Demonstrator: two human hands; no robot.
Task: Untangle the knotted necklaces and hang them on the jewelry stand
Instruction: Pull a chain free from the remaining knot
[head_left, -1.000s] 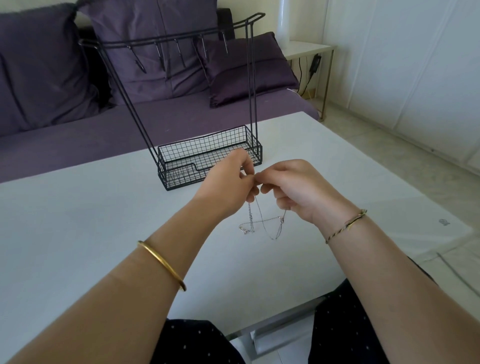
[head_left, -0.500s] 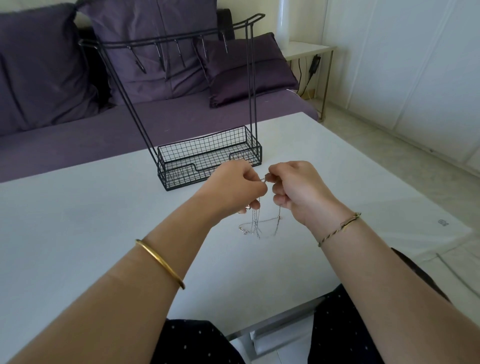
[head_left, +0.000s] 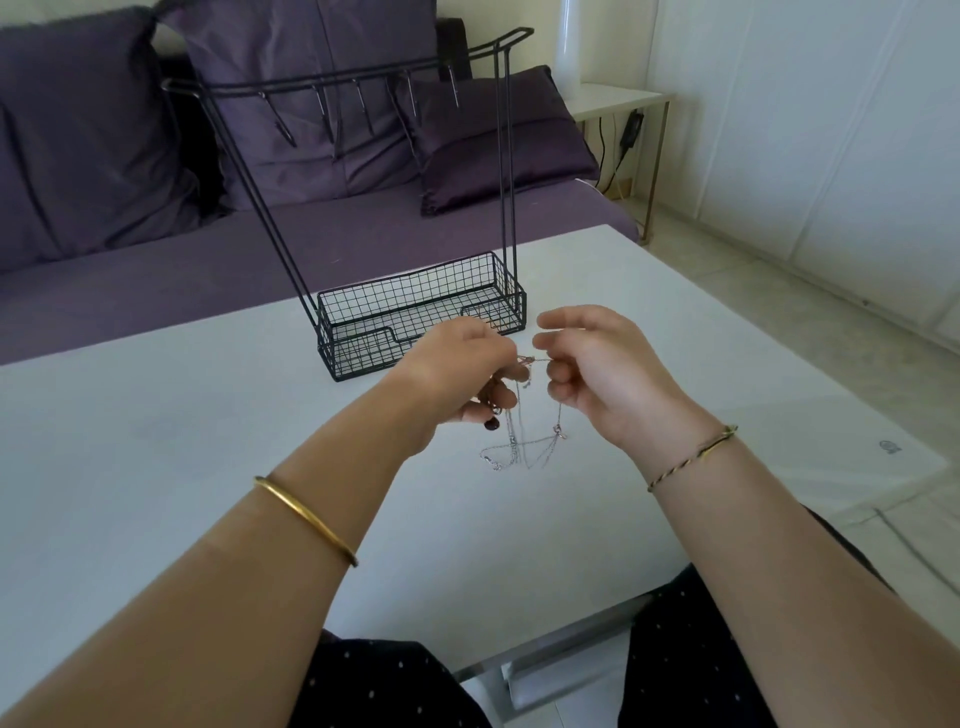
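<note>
Your left hand (head_left: 457, 374) and right hand (head_left: 597, 369) each pinch the thin necklaces (head_left: 524, 441) with curled fingers (the chains hang down tangled, maybe touching the table (head_left: 156, 415)). The black stand (head_left: 415, 317) sits just beyond.

The tangled thin silver necklaces (head_left: 525, 449) are being pulled taut. The left hand (head_left: 457, 370) and right hand (head_left: 602, 375) are being drawn apart.

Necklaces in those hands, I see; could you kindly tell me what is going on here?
A person at the white table is working on tangled silver necklaces. The left hand and right hand each pinch the chains, with a short stretch pulled between them and the rest hanging in loops below. The black wire stand sits just behind the hands. Its hooks are bare, so nothing is hung yet.
</note>
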